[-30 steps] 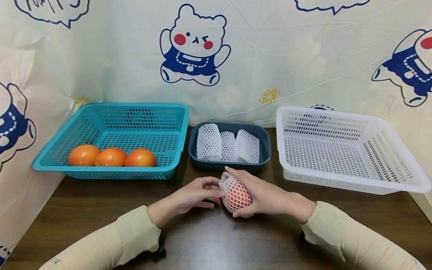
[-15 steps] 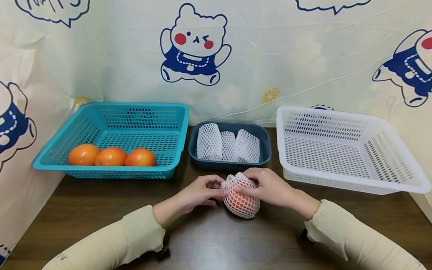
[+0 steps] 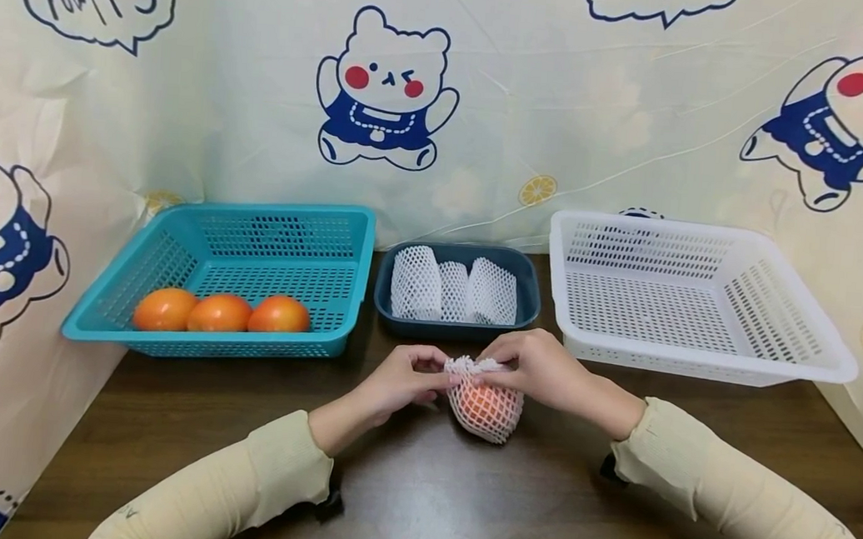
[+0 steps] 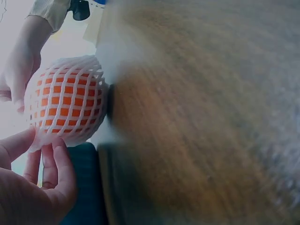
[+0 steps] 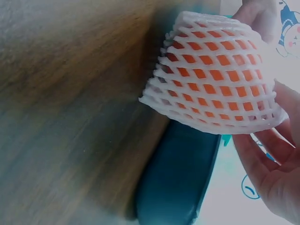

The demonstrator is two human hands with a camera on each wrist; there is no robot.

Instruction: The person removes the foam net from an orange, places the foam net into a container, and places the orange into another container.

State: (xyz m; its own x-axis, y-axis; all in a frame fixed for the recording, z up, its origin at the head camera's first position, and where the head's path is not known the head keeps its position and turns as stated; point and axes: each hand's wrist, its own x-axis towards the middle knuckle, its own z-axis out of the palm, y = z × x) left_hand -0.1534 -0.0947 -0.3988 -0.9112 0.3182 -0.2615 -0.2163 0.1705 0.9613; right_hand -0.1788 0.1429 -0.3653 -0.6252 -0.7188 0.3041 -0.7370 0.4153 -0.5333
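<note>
An orange round fruit [image 3: 484, 405] sits inside a white foam net sleeve [image 5: 211, 79], in front of the small dark blue tray. My left hand [image 3: 410, 378] pinches the sleeve's upper left rim between thumb and fingers. From the right, my right hand [image 3: 537, 367] pinches the top rim with thumb and fingers. In the left wrist view the netting [image 4: 65, 101] wraps the fruit, and the left fingers [image 4: 63, 164] hold its edge. The right wrist view shows the right hand [image 5: 276, 164] at the sleeve's rim, its lower end hanging past the fruit.
A teal basket [image 3: 209, 339] with three orange fruits [image 3: 221, 313] stands at the left. Behind my hands is the dark blue tray [image 3: 457, 331] with three white foam sleeves [image 3: 454, 292]. A white basket [image 3: 695, 363] stands at the right on the brown wooden table [image 3: 415, 502].
My right hand has shifted from around the netted fruit to a pinch at the sleeve's top rim. The fruit has turned and moved slightly right and toward me; my left hand stays at the rim.
</note>
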